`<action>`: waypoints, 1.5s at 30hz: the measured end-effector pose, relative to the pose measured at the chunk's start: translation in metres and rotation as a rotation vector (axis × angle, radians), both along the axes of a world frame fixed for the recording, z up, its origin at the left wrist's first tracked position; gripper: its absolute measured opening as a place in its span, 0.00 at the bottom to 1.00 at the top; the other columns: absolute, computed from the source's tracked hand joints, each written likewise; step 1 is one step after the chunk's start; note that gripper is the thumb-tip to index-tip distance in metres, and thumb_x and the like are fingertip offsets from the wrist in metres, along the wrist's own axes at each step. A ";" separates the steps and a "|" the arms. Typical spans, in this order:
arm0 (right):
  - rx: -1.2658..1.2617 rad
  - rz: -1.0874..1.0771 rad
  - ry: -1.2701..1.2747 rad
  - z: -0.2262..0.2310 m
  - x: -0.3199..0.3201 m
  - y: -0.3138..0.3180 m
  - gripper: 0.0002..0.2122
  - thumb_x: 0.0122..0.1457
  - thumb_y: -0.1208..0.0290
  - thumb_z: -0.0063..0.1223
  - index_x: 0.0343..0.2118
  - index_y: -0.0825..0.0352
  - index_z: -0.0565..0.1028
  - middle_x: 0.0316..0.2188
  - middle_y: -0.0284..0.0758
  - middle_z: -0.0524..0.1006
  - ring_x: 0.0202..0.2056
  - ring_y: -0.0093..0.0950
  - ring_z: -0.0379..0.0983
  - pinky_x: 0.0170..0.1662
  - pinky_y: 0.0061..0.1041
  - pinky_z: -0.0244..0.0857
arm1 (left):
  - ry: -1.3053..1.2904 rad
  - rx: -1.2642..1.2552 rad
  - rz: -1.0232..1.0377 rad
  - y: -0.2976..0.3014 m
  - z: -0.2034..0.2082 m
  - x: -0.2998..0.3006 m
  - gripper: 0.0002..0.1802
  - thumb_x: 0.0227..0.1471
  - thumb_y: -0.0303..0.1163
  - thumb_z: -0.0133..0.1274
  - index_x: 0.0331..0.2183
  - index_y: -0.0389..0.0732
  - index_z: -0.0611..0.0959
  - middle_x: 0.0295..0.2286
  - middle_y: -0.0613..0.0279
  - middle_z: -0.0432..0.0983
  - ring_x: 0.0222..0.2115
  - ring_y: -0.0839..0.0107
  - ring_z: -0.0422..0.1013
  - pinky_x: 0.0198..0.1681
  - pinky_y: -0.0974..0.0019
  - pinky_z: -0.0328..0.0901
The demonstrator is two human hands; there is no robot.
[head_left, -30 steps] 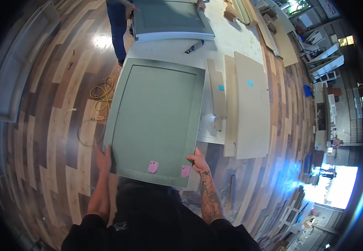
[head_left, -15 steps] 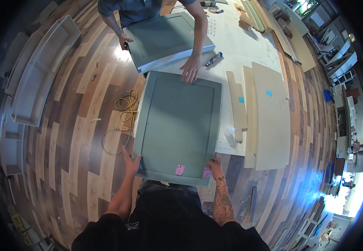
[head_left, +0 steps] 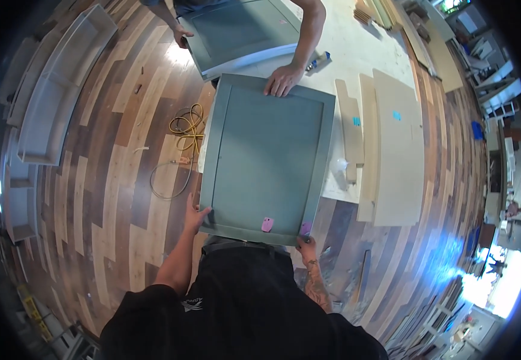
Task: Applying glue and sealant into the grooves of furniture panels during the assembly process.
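A grey-green framed cabinet door point(head_left: 263, 156) lies in front of me, its near end against my waist. My left hand point(head_left: 196, 217) grips its near left corner, thumb on the face and the other fingers partly hidden at the edge. At the near right corner my right hand point(head_left: 306, 246) is closed on the edge, thumb on top. Two pink notes point(head_left: 267, 224) are stuck near that end. Another person's hand point(head_left: 284, 80) rests over the far edge. That person's other hand point(head_left: 181, 36) holds the side of a second grey-green door point(head_left: 242, 33) with a white edge.
A white-topped table point(head_left: 338, 186) lies under the doors, with beige boards point(head_left: 397, 150) along its right. A blue-and-black tool point(head_left: 318, 61) lies by the second door. A yellow cord point(head_left: 191, 123) is coiled on the wood floor at left, near white open cabinets point(head_left: 47, 120).
The near door has shifted slightly right in the picture. My right hand has moved from the door's right side to its near corner. The other person's hand now presses over the far edge.
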State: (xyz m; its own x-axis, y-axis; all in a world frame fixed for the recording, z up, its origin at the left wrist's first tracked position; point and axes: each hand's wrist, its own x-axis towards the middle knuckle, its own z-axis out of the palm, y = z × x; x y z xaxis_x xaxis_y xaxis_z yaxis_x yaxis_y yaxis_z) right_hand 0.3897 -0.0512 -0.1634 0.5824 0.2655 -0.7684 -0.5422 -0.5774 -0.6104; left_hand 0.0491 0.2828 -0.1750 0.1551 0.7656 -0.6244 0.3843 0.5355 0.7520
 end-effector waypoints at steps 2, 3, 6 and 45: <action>-0.006 0.003 -0.010 -0.008 0.001 -0.011 0.12 0.61 0.72 0.62 0.46 0.65 0.75 0.36 0.31 0.78 0.36 0.25 0.76 0.36 0.26 0.73 | 0.001 -0.008 -0.016 -0.005 0.003 -0.001 0.63 0.42 0.27 0.73 0.71 0.45 0.50 0.50 0.50 0.72 0.44 0.64 0.73 0.48 0.62 0.70; -0.003 -0.004 -0.001 -0.004 0.002 -0.014 0.12 0.61 0.72 0.62 0.46 0.65 0.75 0.36 0.31 0.78 0.36 0.25 0.76 0.36 0.26 0.73 | 0.014 0.000 0.017 -0.012 0.005 -0.002 0.62 0.43 0.26 0.72 0.70 0.44 0.52 0.47 0.53 0.74 0.43 0.67 0.73 0.46 0.64 0.70; 0.126 -0.016 -0.004 0.011 0.017 -0.017 0.12 0.61 0.72 0.63 0.46 0.66 0.75 0.36 0.30 0.79 0.35 0.22 0.76 0.37 0.25 0.74 | -0.026 0.011 0.083 -0.017 0.023 0.015 0.57 0.44 0.23 0.71 0.69 0.41 0.56 0.43 0.57 0.77 0.40 0.71 0.74 0.44 0.67 0.70; 0.371 0.370 -0.470 0.073 0.136 0.227 0.17 0.65 0.60 0.57 0.41 0.73 0.78 0.31 0.33 0.78 0.26 0.24 0.78 0.26 0.24 0.73 | -0.204 0.588 0.074 0.167 0.076 0.079 0.44 0.53 0.27 0.64 0.67 0.36 0.63 0.57 0.48 0.73 0.50 0.65 0.74 0.53 0.62 0.69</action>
State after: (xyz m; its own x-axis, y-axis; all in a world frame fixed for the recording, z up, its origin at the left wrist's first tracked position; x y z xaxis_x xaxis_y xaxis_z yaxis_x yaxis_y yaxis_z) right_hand 0.5252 0.1760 -0.0907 0.6513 0.7060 -0.2780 0.0194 -0.3817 -0.9241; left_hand 0.1278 0.4503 -0.0994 0.1597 0.9854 -0.0586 0.1799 0.0293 0.9833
